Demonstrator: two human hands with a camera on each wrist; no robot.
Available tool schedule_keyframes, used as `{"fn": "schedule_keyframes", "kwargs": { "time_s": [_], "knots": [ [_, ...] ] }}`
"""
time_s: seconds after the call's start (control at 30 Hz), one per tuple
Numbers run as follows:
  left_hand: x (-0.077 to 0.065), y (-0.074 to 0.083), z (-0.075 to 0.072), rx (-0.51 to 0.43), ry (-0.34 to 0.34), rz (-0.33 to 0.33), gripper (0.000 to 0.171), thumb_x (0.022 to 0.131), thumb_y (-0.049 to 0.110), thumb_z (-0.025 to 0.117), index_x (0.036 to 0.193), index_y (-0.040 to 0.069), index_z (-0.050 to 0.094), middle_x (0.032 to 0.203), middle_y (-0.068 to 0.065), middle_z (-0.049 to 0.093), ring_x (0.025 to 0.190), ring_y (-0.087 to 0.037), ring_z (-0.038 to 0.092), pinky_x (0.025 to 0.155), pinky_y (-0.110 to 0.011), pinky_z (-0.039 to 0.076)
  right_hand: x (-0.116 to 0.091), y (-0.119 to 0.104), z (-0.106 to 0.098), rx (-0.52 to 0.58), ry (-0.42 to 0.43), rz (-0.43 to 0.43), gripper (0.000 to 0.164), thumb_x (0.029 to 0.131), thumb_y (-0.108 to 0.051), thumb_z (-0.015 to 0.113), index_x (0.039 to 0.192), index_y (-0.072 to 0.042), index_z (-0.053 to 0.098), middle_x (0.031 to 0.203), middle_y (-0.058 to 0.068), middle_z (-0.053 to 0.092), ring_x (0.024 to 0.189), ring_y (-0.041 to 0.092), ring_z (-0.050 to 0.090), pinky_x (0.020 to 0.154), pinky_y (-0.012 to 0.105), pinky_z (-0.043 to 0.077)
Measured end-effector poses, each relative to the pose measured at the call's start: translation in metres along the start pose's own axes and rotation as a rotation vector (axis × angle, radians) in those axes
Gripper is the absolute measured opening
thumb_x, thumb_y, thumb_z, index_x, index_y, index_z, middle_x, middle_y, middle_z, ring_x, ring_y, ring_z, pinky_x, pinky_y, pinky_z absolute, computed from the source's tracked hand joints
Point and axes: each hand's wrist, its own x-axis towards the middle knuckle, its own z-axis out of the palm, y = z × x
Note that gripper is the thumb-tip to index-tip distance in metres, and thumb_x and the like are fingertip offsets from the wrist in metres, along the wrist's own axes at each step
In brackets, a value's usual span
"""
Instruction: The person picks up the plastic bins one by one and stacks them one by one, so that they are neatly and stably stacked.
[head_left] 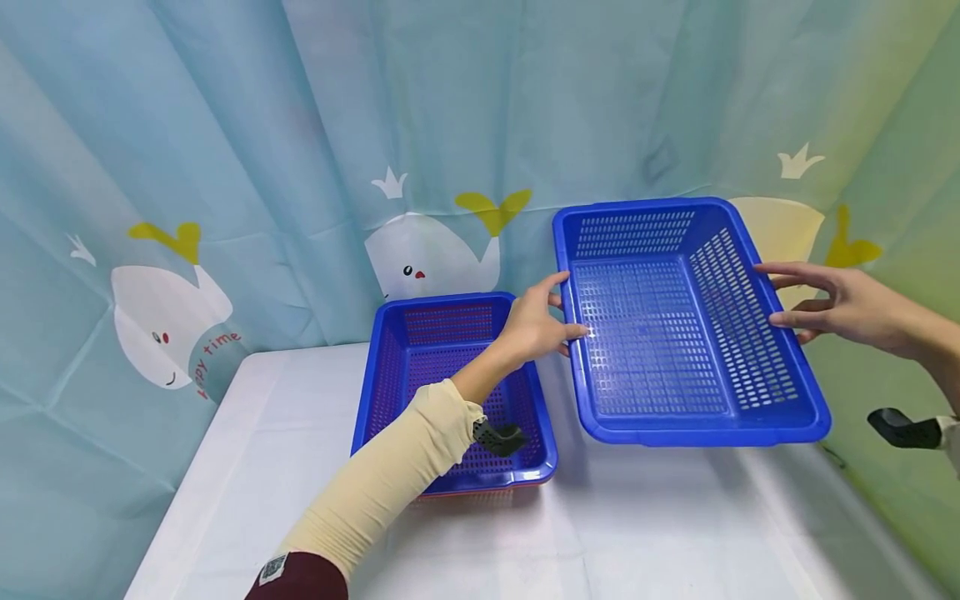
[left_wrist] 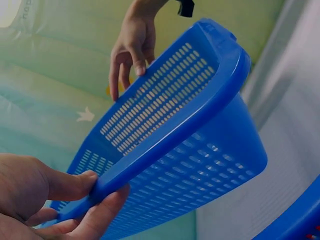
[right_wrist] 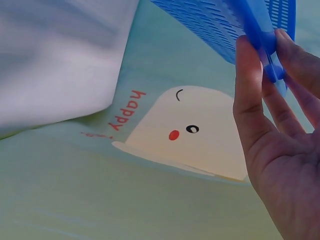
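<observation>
A blue plastic basket (head_left: 645,333) with slotted walls hangs tilted above the right side of the table, its open top turned toward the head view. My left hand (head_left: 536,325) pinches its left rim between thumb and fingers; the left wrist view shows this grip (left_wrist: 65,200) up close. On the opposite rim, my right hand (head_left: 847,304) holds with thumb and fingers, as the right wrist view also shows. Beneath my left forearm, a second blue basket (head_left: 367,375) stands on the table, with red showing through its slots and below its rim.
The white-covered table (head_left: 285,433) reaches the curtain (head_left: 262,150), which is light blue with printed whales. At the right the curtain (head_left: 900,500) looks greenish. A black wrist-worn device (head_left: 501,437) sits at my left cuff, another (head_left: 903,429) at the right.
</observation>
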Motion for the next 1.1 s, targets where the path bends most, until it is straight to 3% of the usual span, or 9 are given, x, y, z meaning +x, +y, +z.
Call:
{"fn": "schedule_keyframes", "kwargs": {
  "time_s": [0.33, 0.67, 0.9, 1.1],
  "knots": [
    [-0.007, 0.002, -0.02, -0.033, -0.006, -0.006, 0.089, 0.085, -0.001, 0.082, 0.16, 0.021, 0.038, 0.127, -0.012, 0.055, 0.059, -0.023, 0.07, 0.058, -0.033, 0.062, -0.001, -0.018, 0.002, -0.001, 0.005, -0.01, 0.075, 0.099, -0.017, 0.071, 0.162, -0.013, 0.031, 0.146, 0.025, 0.041, 0.079, 0.023, 0.074, 0.066, 0.032, 0.061],
    [-0.017, 0.004, -0.048, -0.033, -0.046, 0.014, 0.089, 0.086, 0.0, 0.082, 0.16, 0.02, 0.038, 0.133, -0.013, 0.056, 0.069, -0.024, 0.074, 0.063, -0.035, 0.063, 0.001, -0.035, 0.006, 0.001, 0.02, -0.04, 0.073, 0.097, -0.017, 0.073, 0.16, -0.015, 0.036, 0.134, 0.006, 0.045, 0.08, 0.021, 0.074, 0.067, 0.033, 0.062],
    [-0.027, 0.007, -0.068, -0.08, -0.096, 0.027, 0.09, 0.087, -0.004, 0.079, 0.161, 0.017, 0.034, 0.132, -0.018, 0.06, 0.078, -0.024, 0.074, 0.064, -0.037, 0.063, 0.002, -0.051, 0.009, 0.021, 0.007, -0.063, 0.073, 0.097, -0.016, 0.073, 0.16, -0.016, 0.036, 0.138, 0.012, 0.045, 0.08, 0.023, 0.074, 0.068, 0.032, 0.061],
    [-0.038, 0.007, -0.091, -0.134, -0.109, 0.017, 0.089, 0.088, -0.008, 0.076, 0.161, 0.015, 0.032, 0.133, -0.024, 0.057, 0.079, -0.026, 0.074, 0.072, -0.048, 0.063, 0.005, -0.071, 0.015, 0.067, -0.014, -0.098, 0.073, 0.096, -0.014, 0.074, 0.16, -0.019, 0.038, 0.132, 0.005, 0.049, 0.079, 0.028, 0.074, 0.068, 0.032, 0.061]
  ]
}}
